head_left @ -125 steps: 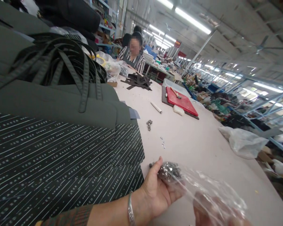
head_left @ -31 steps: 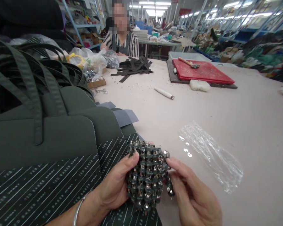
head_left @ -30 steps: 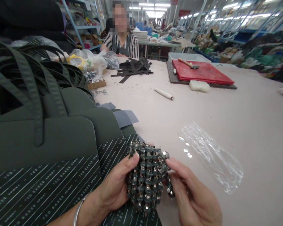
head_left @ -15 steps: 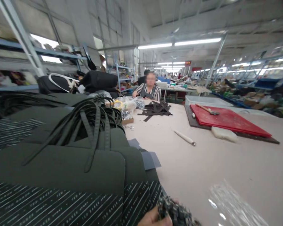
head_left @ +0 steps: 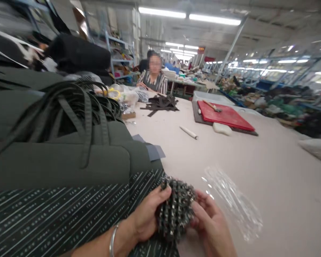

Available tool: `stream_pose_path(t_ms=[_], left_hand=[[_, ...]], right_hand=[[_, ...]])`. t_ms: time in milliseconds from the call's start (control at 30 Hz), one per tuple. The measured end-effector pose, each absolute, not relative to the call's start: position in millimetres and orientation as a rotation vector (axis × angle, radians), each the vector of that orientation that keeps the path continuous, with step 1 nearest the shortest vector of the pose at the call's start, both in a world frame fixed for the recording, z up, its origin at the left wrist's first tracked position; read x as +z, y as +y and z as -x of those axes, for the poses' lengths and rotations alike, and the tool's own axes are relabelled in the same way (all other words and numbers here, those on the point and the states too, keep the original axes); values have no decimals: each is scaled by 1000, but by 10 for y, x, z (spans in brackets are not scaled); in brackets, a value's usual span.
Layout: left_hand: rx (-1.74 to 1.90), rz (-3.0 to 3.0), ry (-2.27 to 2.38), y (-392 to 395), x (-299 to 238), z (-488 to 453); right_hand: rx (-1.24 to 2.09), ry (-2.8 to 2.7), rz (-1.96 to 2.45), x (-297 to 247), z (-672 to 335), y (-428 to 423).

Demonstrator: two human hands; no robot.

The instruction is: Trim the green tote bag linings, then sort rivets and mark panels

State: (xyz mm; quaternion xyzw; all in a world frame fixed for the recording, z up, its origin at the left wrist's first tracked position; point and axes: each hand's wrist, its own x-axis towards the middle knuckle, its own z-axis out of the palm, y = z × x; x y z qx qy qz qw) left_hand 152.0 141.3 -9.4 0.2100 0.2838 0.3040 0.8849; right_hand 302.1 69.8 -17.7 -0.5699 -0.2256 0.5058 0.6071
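A bundle of small dark metallic pieces (head_left: 176, 208), packed in rows, is between my two hands at the table's near edge. What kind of pieces they are I cannot make out. My left hand (head_left: 149, 210), with a silver bangle at its wrist, grips the bundle from the left, thumb on top. On the right side, my right hand (head_left: 210, 221) has its fingers closed against the bundle's edge. Below and left lies dark fabric (head_left: 77, 214) printed with diagonal white lettering. A crumpled clear plastic bag (head_left: 235, 203) lies right of my hands.
Stacked dark green panels (head_left: 104, 160) with looped straps (head_left: 88, 128) fill the left. On the table (head_left: 270, 171) are a white pen-like tool (head_left: 188, 132), a red board (head_left: 227, 116), a white block (head_left: 222, 129) and dark strips (head_left: 162, 103). A person (head_left: 155, 76) sits across.
The camera view has tilted down and shifted. The bundle has come up into fuller view, and both my hands now show on it, where only one hand's fingers showed before.
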Motion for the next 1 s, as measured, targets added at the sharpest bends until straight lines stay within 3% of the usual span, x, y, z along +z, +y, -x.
stream_pose_path(t_ms=[267,533,833,1000], left_hand=[[641,-518,590,1367,-76,-1503],[515,-416,655,1442,-50,-1481],[541,-585,597,1417,-111,-1478],[517,-566,615,1408,-106,-1455]], right_hand=[[1170,-547,1260,-136,-3048,707],[1415,-321,958,-18,-3058,706],[1201,-468,1253,-81,-2960,767],[1305,-122,1022,-4,-3046,767]])
